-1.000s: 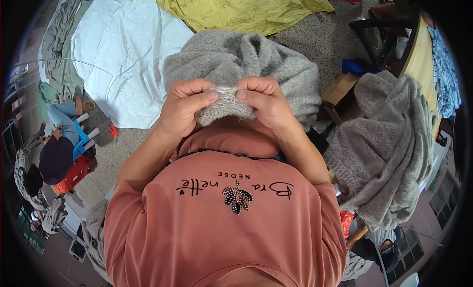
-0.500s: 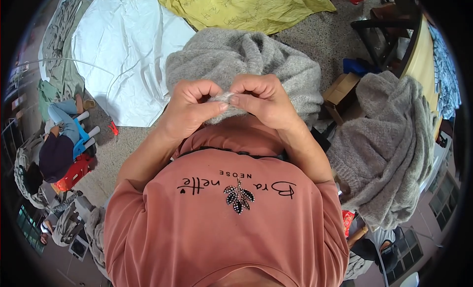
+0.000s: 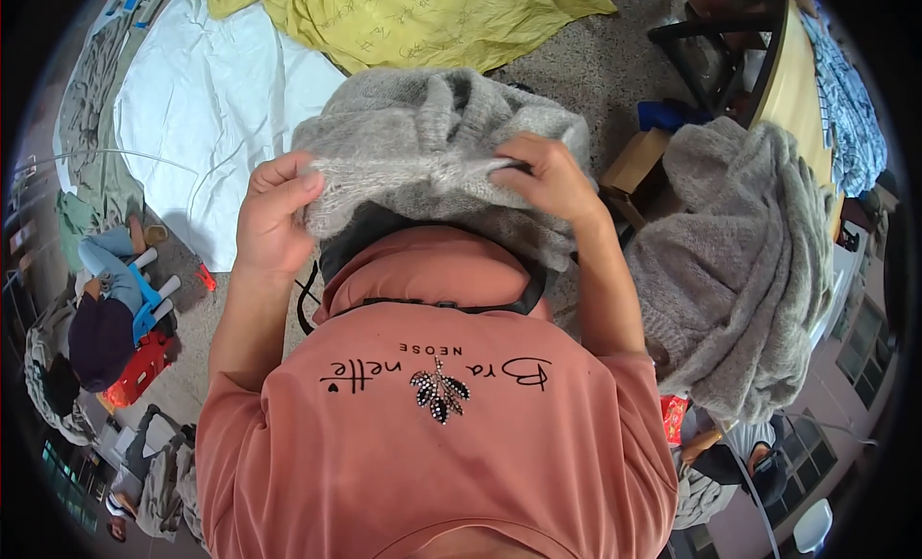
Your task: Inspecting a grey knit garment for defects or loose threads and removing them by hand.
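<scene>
A fuzzy grey knitted garment (image 3: 384,127) lies bunched over my lap. My left hand (image 3: 277,208) pinches its edge at the left, thumb on top of the knit. At the right, my right hand (image 3: 547,175) grips the same edge between thumb and bent fingers. Between the two hands a strip of the knit is stretched nearly straight, with a thicker lump near its middle. The garment's far part is heaped in folds beyond my hands. Parts of the fingers under the fabric are hidden.
A second grey knit pile (image 3: 740,271) hangs at the right, beside a cardboard box (image 3: 639,165) and a wooden tabletop (image 3: 783,69). White sheeting (image 3: 211,108) and a yellow sheet (image 3: 413,26) cover floor ahead. Another person (image 3: 104,319) sits at far left.
My hands have moved apart from close together at the middle, the left one farthest. The garment's edge is now stretched between them. The whole view has shifted slightly.
</scene>
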Motion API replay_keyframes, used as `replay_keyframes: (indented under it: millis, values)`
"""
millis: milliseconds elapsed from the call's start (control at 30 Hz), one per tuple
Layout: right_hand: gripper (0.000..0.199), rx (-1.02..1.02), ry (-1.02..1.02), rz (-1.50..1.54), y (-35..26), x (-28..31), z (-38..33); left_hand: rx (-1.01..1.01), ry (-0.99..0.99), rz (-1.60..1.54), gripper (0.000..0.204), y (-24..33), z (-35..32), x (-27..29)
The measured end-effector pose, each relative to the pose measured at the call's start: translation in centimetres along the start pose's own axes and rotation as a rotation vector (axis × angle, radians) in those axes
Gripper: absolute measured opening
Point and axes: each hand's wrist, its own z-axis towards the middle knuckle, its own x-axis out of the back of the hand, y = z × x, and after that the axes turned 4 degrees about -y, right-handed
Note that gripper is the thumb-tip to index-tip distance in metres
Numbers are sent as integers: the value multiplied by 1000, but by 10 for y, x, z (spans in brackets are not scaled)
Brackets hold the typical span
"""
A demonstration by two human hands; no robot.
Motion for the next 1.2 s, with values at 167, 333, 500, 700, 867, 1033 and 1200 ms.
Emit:
replay_keyframes:
  millis: [167, 333, 500, 700, 867, 1033, 1200]
  values:
    - [27, -31, 70, 0, 3, -6, -11, 48, 11, 76, 9, -2, 0, 4]
    - [28, 208, 431, -299, -56, 4, -29, 20, 151, 162, 8, -11, 6, -14]
    - [23, 713, 252, -247, -115, -4, -33, 222, -102, 228, 3, -21, 13, -47]
    - [22, 706, 517, -316, -97, -27, -9, 159, -154, 316, 10, -34, 10, -45]
    - [22, 640, 393, -367, -92, -33, -3, 178, -99, 344, 11, -34, 4, -35]
    - [20, 638, 420, -273, -86, -43, 13, -67, -37, 537, 5, -36, 1, -31]
    - [23, 502, 289, 5, -82, -49, 22, 15, -38, 509, 5, -31, -1, -24]
